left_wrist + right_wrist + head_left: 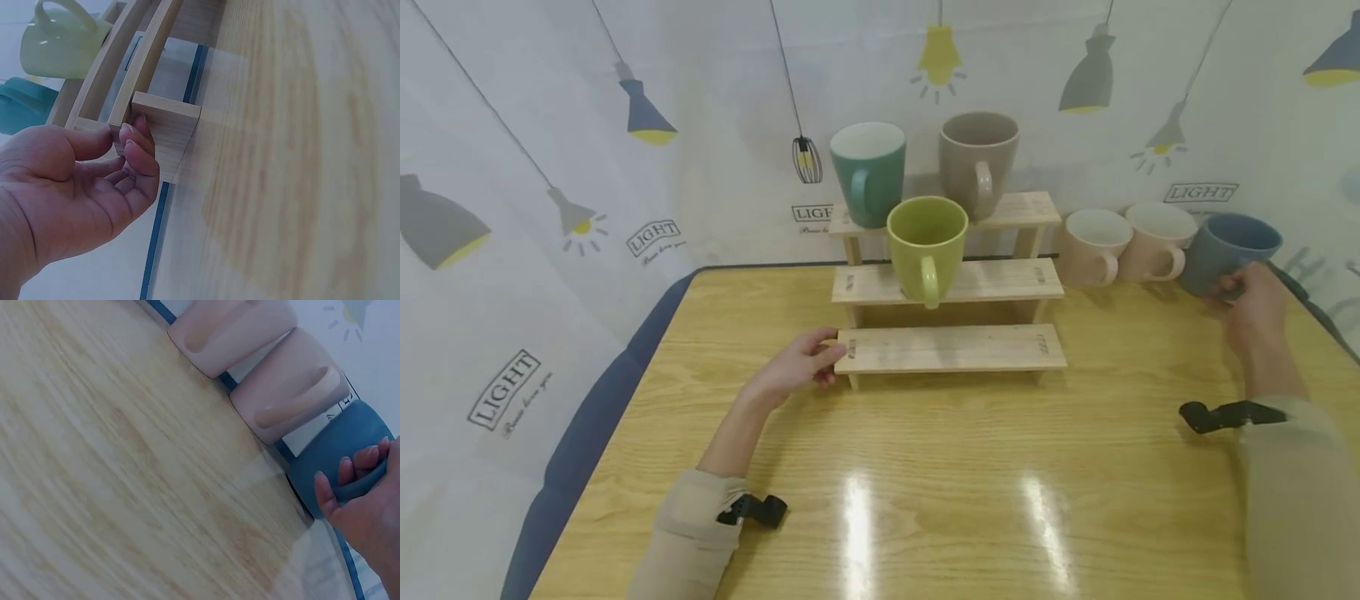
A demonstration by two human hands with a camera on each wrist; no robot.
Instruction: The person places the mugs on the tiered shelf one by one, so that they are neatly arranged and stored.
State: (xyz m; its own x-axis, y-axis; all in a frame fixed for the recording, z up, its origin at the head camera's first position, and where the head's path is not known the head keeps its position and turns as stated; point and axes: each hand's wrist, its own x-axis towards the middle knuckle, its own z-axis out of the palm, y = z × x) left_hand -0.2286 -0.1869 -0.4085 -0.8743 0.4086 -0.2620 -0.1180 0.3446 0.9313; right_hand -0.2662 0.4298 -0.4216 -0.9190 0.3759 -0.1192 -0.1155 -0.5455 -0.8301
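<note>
Behind right hand, partly hidden blue mug

The left hand pinches, while the outstretched right hand grips.

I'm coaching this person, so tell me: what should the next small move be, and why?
Probably lift the blue mug straight up off the table, clear of the pink mug beside it. The right hand has its fingers curled round the handle, and the left hand grips the end of the lowest shelf, which bears no mug.
</note>
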